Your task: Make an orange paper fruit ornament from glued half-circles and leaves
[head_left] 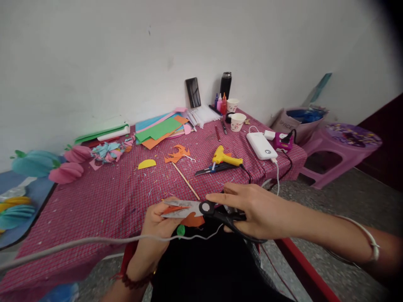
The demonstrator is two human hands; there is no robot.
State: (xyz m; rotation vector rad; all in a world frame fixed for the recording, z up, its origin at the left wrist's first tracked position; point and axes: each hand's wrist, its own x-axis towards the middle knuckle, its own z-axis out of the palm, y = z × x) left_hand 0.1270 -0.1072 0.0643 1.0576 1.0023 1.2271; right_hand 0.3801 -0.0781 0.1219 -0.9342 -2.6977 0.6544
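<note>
My right hand [255,207] grips the black handles of a pair of scissors [206,208], whose blades are parted and point left. Between and below the blades shows a piece of orange paper [192,219]. My left hand [159,224] pinches this paper at its left side, close to the blade tips. A small green paper piece [180,230] hangs just under the orange paper. On the table beyond the blades lie a thin wooden stick [185,181], jagged orange paper scraps [178,155] and a yellow paper half-circle [147,164].
A white cable [94,240] crosses in front of my left wrist. A yellow glue gun [226,157] lies beside a cutter. Farther right are a white power bank [262,146] and paper cups [237,122]. Coloured paper sheets [162,129] and paper pumpkins [66,172] are at the left.
</note>
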